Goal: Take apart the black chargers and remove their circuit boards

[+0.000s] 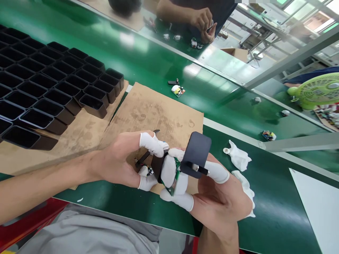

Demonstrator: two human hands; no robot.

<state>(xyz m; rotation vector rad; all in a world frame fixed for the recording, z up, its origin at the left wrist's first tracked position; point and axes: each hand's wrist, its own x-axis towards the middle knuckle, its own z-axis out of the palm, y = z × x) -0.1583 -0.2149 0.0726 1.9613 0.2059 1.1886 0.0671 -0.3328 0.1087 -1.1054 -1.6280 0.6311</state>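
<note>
My left hand (124,162), with white finger cots on thumb and fingers, pinches a small black part (144,158) just above a sheet of cardboard (159,113). My right hand (217,190), also in finger cots, grips a green circuit board (176,173) between its fingers. A dark plug housing with metal prongs (196,153) rests against its thumb and forefinger. The two hands meet at the circuit board, over the green belt's near edge.
Rows of empty black plastic housings (47,91) stand at the left on cardboard. A loose circuit board (178,90) lies on the green conveyor belt (148,60). Spare white finger cots (238,157) lie to the right. Another person's hands (203,21) work across the belt. A green fan (317,90) stands at the far right.
</note>
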